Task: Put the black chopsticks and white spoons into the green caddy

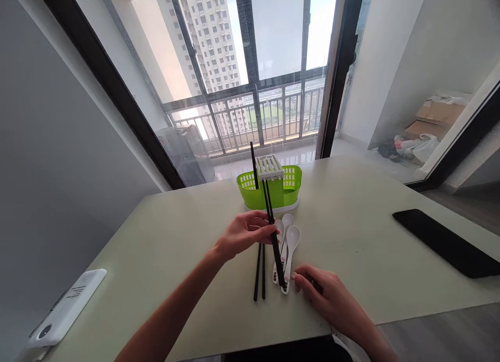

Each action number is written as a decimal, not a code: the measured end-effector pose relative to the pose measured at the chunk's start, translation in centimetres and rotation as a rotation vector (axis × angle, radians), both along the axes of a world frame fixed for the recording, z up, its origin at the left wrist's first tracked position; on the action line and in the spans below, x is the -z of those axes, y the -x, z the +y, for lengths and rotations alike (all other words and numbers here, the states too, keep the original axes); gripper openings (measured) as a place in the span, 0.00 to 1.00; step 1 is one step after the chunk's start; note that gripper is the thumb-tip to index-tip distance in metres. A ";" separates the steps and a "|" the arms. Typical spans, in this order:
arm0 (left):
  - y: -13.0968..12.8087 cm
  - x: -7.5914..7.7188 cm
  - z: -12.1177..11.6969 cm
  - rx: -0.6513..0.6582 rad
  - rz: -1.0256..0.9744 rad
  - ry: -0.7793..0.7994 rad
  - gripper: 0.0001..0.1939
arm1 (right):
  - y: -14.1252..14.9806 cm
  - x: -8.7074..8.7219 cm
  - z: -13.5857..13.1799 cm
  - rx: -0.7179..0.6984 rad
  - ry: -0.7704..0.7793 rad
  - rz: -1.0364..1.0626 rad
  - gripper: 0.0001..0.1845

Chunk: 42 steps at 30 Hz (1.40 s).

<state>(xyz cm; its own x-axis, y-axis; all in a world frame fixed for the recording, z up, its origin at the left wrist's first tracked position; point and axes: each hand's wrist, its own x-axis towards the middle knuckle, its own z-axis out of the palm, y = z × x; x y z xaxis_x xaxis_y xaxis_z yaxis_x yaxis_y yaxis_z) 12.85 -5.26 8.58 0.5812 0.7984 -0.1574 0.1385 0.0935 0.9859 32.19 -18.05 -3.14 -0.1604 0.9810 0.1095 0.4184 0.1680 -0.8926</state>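
Observation:
Between the thumb and fingers of my left hand (246, 232) is a pair of black chopsticks (277, 252), slanting over the white spoons. My right hand (326, 294) is curled beside the spoon handles, with nothing visible in its fingers. Several white spoons (294, 238) with red and black marks on their handles lie together, partly covered by the chopsticks. Two more black chopsticks (257, 278) lie side by side on the table, under my left wrist. Behind stands a green utensil basket (250, 196) with a white slotted top (269, 166). One black chopstick (253, 164) leans upright in its left compartment.
The pale green table (187, 310) carries a black flat case or pad (445, 242) on the right and a white device (70, 307) at the left edge. Beyond it are a sliding glass door, a balcony railing (273, 112) and cardboard boxes (437, 114).

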 end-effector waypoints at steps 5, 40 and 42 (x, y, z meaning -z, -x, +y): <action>-1.7 2.6 -1.1 -0.093 -0.163 0.095 0.28 | -0.2 0.4 0.1 -0.020 0.028 0.080 0.25; -1.9 4.4 -1.1 -0.241 -0.241 0.088 0.25 | -0.5 1.0 0.2 0.167 -0.028 0.105 0.28; -1.8 4.6 -1.0 -0.248 -0.237 0.090 0.24 | -0.5 0.9 0.1 0.163 -0.034 0.101 0.28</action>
